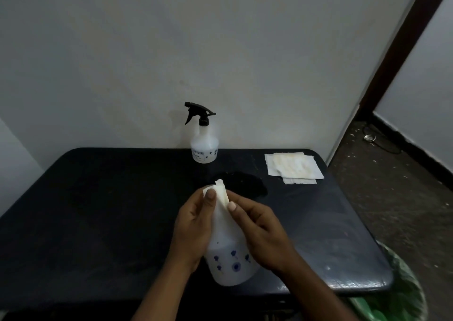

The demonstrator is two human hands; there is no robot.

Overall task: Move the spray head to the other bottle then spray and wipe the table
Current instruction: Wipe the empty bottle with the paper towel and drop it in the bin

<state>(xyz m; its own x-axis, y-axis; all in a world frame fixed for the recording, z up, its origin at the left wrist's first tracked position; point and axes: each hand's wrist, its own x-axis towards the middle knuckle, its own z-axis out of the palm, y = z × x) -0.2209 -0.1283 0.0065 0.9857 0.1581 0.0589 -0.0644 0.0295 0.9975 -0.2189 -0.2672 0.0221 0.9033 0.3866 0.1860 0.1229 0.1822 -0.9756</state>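
Observation:
A white bottle (230, 254) with blue flower prints stands at the near middle of the dark table (98, 210), with no spray head on it. My left hand (193, 225) grips its neck and shoulder. My right hand (257, 227) holds the other side, and both thumbs pinch a folded white tissue (221, 193) over the bottle's mouth. A second white bottle (204, 147) stands at the back middle of the table, against the wall, with the black spray head (198, 112) on it, its nozzle pointing left.
A stack of white, partly stained paper towels (294, 167) lies at the back right of the table. A dark wet patch (245, 183) sits just beyond my hands. A bin with a green liner (397, 293) stands at the table's right front corner.

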